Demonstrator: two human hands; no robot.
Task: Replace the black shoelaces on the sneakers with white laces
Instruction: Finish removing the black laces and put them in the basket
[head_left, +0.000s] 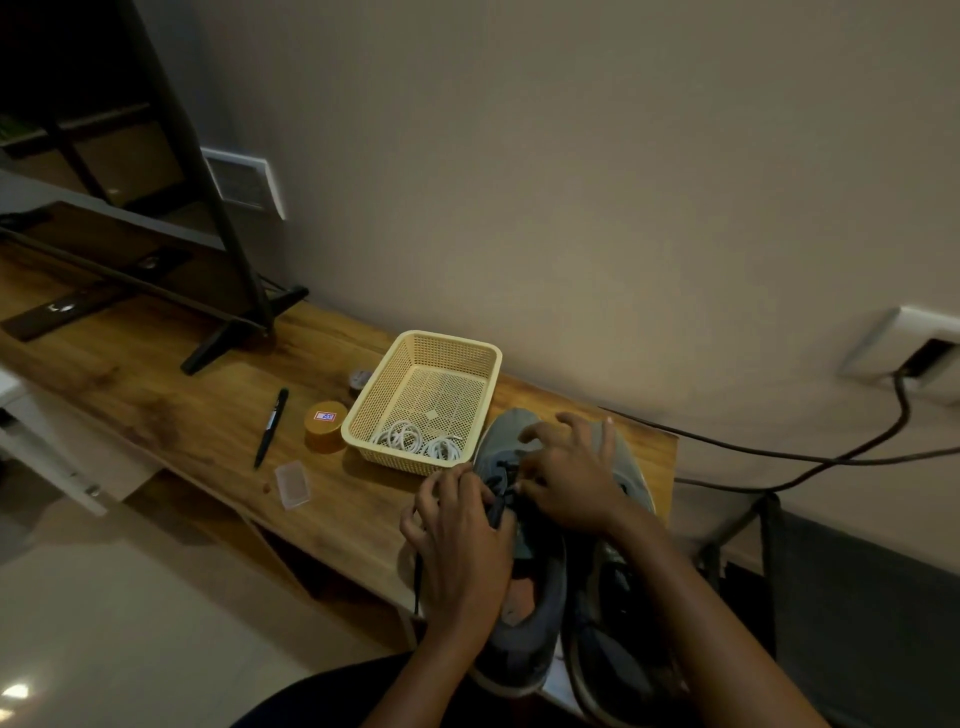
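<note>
Low in the frame, the black lace (498, 503) is being gripped in the curled fingers of the left hand (464, 527) and eased from one sneaker (537, 621), the right hand (567, 480) being spread over it, hold unclear, while the white laces (415, 440) are lying unused in the basket (445, 338).

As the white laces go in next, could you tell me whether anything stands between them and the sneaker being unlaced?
Only the near wall of the basket: the white laces lie coiled in its near corner, beside the sneaker. The black lace, gripped by the left hand, sits in eyelets they need.
</note>
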